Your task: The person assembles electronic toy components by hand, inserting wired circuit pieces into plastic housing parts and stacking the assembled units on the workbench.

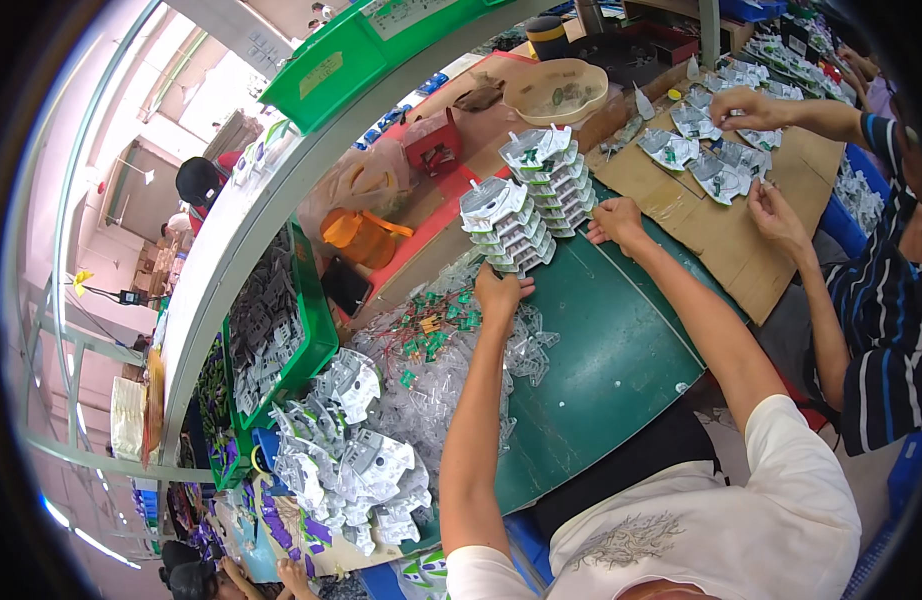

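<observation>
Around us runs a crowded workshop, bent by the wide lens, with a dark green worktop (pixel 601 350) under our arms and a brown cardboard sheet (pixel 721 230) lying across its far end. Much is hard to read: the rim of the view goes black, the printing on the packs is too small to make out, and the heap of clear plastic shells (pixel 441 390) mixed with small green parts blurs into one tangle. Our left forearm covers part of that heap, and our own white shirt (pixel 741 520) cuts off the near edge of the worktop.

Both our arms reach forward, nearly straight. Our left hand (pixel 501 292) rests with fingers curled against the base of the nearer stack of packs (pixel 506 225); we cannot tell whether it grips a pack or only presses on it. Our right hand (pixel 616 220) lies palm down, fingers bent, touching the lower edge of the farther stack of packs (pixel 553 178); whether it pinches anything is hidden by the fingers. The two stacks stand side by side, touching, between our hands and just beyond them.

To the right, a person in a striped shirt (pixel 881 320) holds two hands (pixel 771 205) over loose packs on the cardboard. At left a green crate (pixel 306 330) holds grey parts.
</observation>
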A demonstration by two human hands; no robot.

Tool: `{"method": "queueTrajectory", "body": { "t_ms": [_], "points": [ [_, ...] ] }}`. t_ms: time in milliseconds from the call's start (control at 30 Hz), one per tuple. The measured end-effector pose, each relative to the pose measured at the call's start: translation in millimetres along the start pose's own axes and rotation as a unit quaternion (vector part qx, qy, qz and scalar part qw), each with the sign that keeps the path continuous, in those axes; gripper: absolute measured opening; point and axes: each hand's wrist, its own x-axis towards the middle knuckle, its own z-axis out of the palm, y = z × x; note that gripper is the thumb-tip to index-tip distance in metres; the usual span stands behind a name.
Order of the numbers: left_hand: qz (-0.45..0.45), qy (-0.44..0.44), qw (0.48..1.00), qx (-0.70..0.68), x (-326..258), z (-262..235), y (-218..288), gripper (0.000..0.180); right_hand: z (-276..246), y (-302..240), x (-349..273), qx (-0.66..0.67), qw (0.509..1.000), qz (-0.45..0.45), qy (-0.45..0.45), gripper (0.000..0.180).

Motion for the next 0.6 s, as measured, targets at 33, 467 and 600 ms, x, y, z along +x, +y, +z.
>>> {"method": "queueTrajectory", "body": {
  "t_ms": [33, 467, 600],
  "points": [
    [0.004, 0.000, 1.000, -0.002, 2.7, 1.7, -0.9, 0.036, 0.4, 0.1, 1.6, 0.019, 1.000, 0.001, 0.021, 0.018],
    [0.046, 0.083, 0.995, 0.045, 14.7, 52.8, 6.4, 0.032, -28.3, -10.5, 26.9, -0.043, 0.996, -0.036, 0.065, 0.019],
    [0.048, 0.053, 0.994, 0.080, 23.0, 52.9, 6.9, 0.041, -26.9, -14.2, 31.0, -0.059, 0.996, -0.022, 0.064, 0.016]
  ]
}}
